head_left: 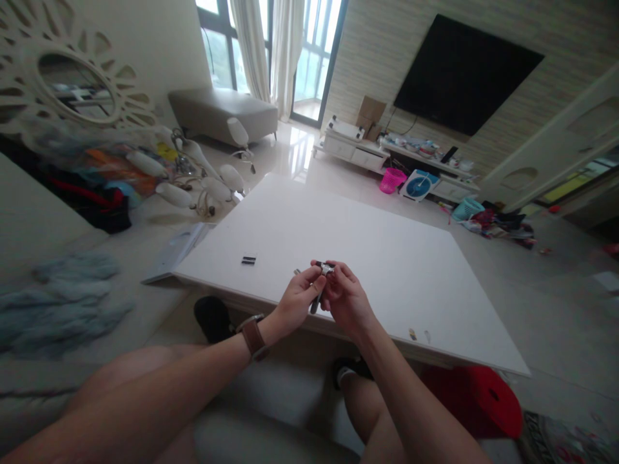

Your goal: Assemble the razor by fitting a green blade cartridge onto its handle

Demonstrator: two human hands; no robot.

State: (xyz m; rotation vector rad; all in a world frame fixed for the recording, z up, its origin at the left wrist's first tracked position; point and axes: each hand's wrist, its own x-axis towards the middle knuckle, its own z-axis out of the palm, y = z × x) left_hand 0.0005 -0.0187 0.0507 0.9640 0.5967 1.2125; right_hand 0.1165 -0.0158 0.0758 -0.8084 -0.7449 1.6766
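Both my hands meet over the near edge of a low white table (387,258). My left hand (297,299), with a brown watch strap on its wrist, and my right hand (343,299) are closed together around a small dark and silver object (325,269) that I cannot make out; a thin dark part of it hangs down between the palms. A small black piece (248,260) lies on the table to the left of my hands, apart from them.
A chandelier with white glass shades (193,177) lies on the floor at the left. A red stool (476,399) stands under the table's right corner. A TV cabinet (387,158), pink basket (392,180) and clutter sit at the back.
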